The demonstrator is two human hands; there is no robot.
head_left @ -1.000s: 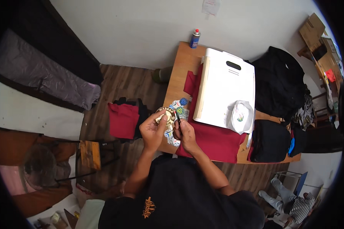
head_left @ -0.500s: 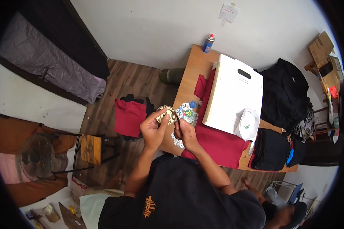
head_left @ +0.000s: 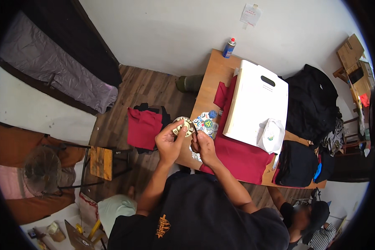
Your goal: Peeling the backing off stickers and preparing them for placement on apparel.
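My left hand (head_left: 168, 143) is closed on a round cream-and-dark patch (head_left: 187, 121), pinching it with the thumb across its face. Right beside it, my right hand (head_left: 204, 149) grips a thin dark tool (head_left: 196, 129); its tip is at the patch's right edge, and its exact kind is too small to make out. Under and behind my right hand, a sheet of colourful round stickers or patches (head_left: 205, 121) lies on the wooden table (head_left: 210, 81). Maroon cloth (head_left: 246, 163) spreads along the table's near side.
A white board with a handle slot (head_left: 254, 100) rests on the maroon cloth, carrying a crumpled white bag (head_left: 271, 135). Black garments (head_left: 310, 96) are heaped to the right. A blue spray can (head_left: 229, 48) stands at the far corner. Folded maroon clothes (head_left: 143, 127) lie left; another person (head_left: 300, 218) is lower right.
The view has shifted slightly. Both my hands keep their grips, and the patch shows a little more of its face. At lower right the other person has moved, and striped cloth now shows.
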